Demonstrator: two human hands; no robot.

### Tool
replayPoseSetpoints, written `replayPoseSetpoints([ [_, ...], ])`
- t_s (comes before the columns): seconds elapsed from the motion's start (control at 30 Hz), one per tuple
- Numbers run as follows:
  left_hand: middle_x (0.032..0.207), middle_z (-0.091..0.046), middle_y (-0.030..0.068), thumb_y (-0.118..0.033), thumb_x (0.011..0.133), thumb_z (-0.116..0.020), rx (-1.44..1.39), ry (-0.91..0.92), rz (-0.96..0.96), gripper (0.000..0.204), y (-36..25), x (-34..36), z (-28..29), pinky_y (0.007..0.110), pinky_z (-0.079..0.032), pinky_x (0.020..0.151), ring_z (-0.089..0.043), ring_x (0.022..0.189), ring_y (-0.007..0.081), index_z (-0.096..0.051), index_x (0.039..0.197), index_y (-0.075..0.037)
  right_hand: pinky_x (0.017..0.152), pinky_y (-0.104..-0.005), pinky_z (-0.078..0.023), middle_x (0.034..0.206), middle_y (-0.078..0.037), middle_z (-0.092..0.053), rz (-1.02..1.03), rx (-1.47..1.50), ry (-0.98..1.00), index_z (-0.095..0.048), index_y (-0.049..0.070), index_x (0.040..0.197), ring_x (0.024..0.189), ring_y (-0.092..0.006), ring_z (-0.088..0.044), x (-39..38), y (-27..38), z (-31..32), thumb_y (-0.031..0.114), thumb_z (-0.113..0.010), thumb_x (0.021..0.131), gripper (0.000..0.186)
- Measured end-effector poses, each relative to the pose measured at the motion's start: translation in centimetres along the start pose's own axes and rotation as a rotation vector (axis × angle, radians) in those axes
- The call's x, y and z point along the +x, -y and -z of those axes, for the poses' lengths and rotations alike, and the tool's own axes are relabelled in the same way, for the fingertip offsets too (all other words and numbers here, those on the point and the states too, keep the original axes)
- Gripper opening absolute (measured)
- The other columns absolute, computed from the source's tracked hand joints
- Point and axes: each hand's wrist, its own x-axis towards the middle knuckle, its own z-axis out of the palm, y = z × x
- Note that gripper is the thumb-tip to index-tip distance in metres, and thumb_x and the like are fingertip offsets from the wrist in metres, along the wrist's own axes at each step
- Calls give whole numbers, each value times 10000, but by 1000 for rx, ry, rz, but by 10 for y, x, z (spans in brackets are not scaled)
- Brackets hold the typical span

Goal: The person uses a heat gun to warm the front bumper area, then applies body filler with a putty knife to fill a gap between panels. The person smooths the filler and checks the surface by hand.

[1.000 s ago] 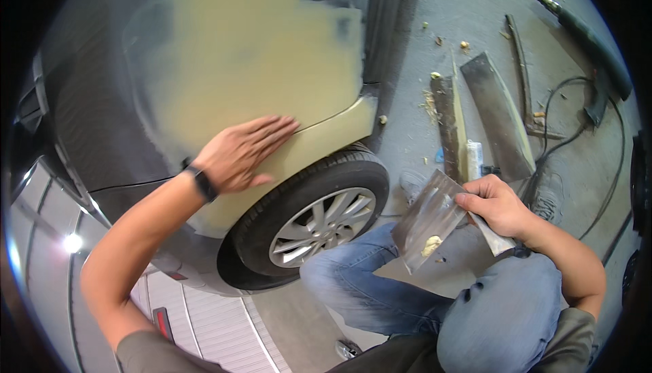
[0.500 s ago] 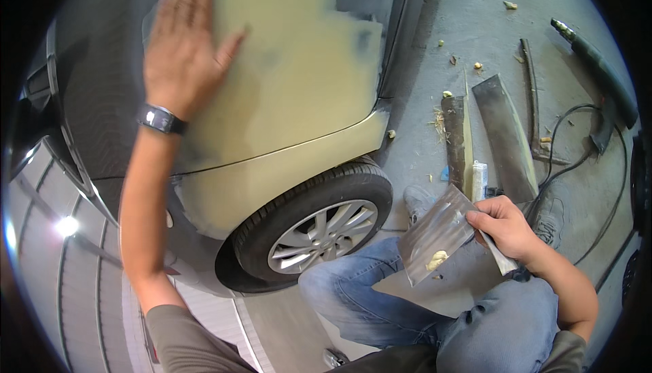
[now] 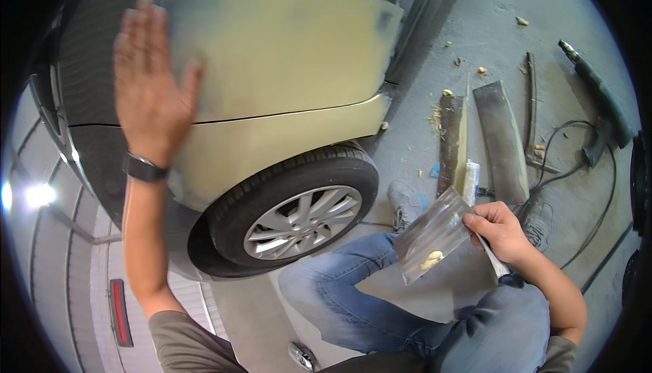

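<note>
My left hand (image 3: 153, 98), with a dark watch on the wrist, lies flat with fingers outstretched against the dark grey car panel. It is beside the left edge of a broad smooth patch of yellowish filler (image 3: 292, 47), and its fingertips are slightly blurred. Low on the right, my right hand (image 3: 501, 234) grips a grey, smeared flat plate (image 3: 435, 227) between thumb and fingers. A pale yellow dab of putty (image 3: 431, 259) sits near the plate's lower edge. Below that hand juts a thin whitish strip (image 3: 498, 263); what it belongs to is partly hidden.
The car wheel (image 3: 305, 224) stands under the filled panel, just beyond my bent knee. On the floor to the right lie two long dark pieces (image 3: 501, 135), a white tube (image 3: 471, 179), a dark bar (image 3: 531, 101), scattered putty crumbs (image 3: 481, 70) and a corded dark power tool (image 3: 601, 95).
My left hand has slid down and left over the panel, off the filler's middle toward its left edge. The view has shifted a little; my right hand keeps its hold on the plate.
</note>
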Motion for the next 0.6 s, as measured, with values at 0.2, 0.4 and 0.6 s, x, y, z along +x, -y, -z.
replayPoseSetpoints([
  [0.2,1690,-239,135,-517,951,-593,-237,330,-152,896,-85,-38,-53,415,-133,1291,-195,1572,273,-257,1606,-5,621,-248,-440,749,35,-645,54,-18,-17,-699,-38,882,687,-27,-518,-20,5,0,203,-595,1040,306],
  [0.4,1699,-208,128,-605,978,-453,-322,348,-688,919,-228,-54,-102,381,-110,1301,-175,1575,233,-235,1597,39,631,-247,-444,766,40,-641,34,17,7,-697,-38,900,699,-24,-518,-21,7,4,204,-590,1041,300],
  [0.6,1714,-151,125,-652,980,-417,14,568,-767,953,-273,-49,-136,375,-53,1304,-95,1590,238,-196,1609,29,623,-242,-436,765,45,-637,61,-24,-18,-696,-34,895,695,-20,-512,-26,8,9,215,-595,1039,305],
])
